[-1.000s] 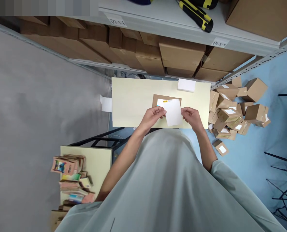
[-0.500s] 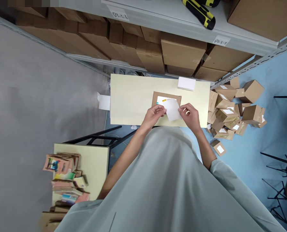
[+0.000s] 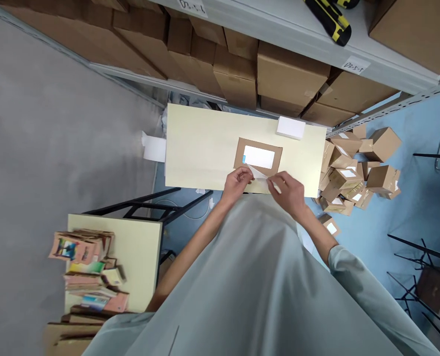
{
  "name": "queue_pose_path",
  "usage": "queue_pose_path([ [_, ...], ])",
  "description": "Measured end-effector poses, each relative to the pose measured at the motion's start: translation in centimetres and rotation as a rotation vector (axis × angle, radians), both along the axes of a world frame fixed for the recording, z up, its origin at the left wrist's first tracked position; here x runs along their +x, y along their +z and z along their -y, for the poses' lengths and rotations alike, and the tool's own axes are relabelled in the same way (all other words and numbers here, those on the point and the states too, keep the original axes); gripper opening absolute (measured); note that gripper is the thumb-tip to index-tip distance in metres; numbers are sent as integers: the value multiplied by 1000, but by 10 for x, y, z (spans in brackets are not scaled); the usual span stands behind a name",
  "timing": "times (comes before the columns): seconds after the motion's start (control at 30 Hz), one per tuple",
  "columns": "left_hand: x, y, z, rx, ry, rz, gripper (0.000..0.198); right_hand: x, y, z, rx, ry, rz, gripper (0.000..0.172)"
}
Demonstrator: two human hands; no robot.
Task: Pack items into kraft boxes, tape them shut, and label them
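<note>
Between my hands is a thin white paper sheet [image 3: 257,173], seen nearly edge-on at the near side of a brown cardboard box [image 3: 241,153]. My left hand [image 3: 238,184] pinches its left end. At the other end, the fingertips of my right hand [image 3: 287,192] are closed on it. The box lies on a pale yellow table [image 3: 201,148]. On its top is a white label [image 3: 260,157] with a small blue mark at the left edge.
A white box [image 3: 291,127] stands at the table's far right. Shelves ahead carry cardboard boxes [image 3: 235,79] and a black-and-yellow tool handle [image 3: 334,24]. Many small cartons [image 3: 379,178] are heaped on the right floor. Booklets [image 3: 94,272] pile on a side table [image 3: 142,262].
Both hands have come nearer my body with the sheet, which has tilted from face-up to almost edge-on. The box's label is now uncovered. The camera view has shifted slightly.
</note>
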State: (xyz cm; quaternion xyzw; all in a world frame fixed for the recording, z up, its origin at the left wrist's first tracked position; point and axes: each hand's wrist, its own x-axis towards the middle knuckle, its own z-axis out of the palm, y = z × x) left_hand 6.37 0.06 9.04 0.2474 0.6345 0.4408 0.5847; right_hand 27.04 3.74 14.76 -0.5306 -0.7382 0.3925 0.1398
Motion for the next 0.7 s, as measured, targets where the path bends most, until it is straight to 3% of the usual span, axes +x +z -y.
queue_pose_path([
  [0.13, 9, -14, 2, -114, 97, 16, 47, -6, -14, -60, 25, 84, -42, 19],
  [0.27, 21, -35, -9, -260, 261, 61, 42, -27, -55, -134, -109, 302, 71, 12],
  [0.37, 28, -53, -21, -360, 362, 73, 39, -45, -84, -170, -211, 448, 152, 12],
  [0.5, 33, -69, -29, -408, 416, 59, 37, -61, -105, -185, -247, 541, 234, 15],
  [0.7, 33, -75, -31, -444, 498, 80, 32, -68, -111, -182, -196, 582, 299, 19],
])
